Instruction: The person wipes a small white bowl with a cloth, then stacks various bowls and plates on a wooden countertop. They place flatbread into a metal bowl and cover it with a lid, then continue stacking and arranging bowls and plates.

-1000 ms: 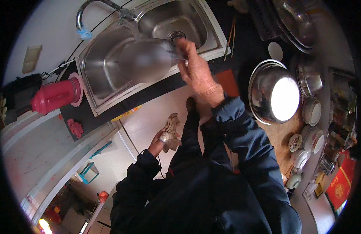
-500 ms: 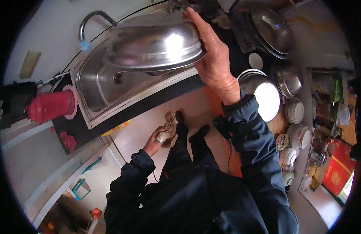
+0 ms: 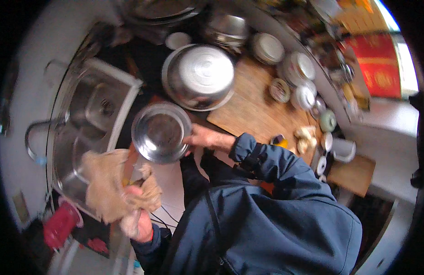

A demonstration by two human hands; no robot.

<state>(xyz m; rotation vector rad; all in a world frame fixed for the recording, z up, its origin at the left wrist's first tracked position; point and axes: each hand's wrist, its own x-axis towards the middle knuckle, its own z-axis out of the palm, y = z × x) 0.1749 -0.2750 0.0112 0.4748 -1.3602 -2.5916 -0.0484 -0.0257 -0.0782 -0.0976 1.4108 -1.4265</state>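
Held out in front of me is a round steel basin (image 3: 160, 132), its hollow inside facing up toward me. My right hand (image 3: 208, 138) grips its right rim, fingers closed round the edge. Lower left, my left hand (image 3: 139, 225) is closed on a tan cloth (image 3: 106, 185), which hangs loosely and is smeared by motion. The cloth is close to the basin's lower left edge, apart from it. Behind the basin, a larger steel basin (image 3: 205, 68) rests bottom up on the counter.
A double steel sink (image 3: 104, 106) with a curved tap (image 3: 31, 137) lies at left, a pink jug (image 3: 58, 228) below it. Across the right counter stretches a wooden board (image 3: 255, 98), with several lidded bowls (image 3: 300, 66) and a pale lumpy item (image 3: 306, 139) along it.
My view has turned right. The basin has come away from above the sink toward my body and now shows its inside. My left hand has lifted the cloth up beside it.
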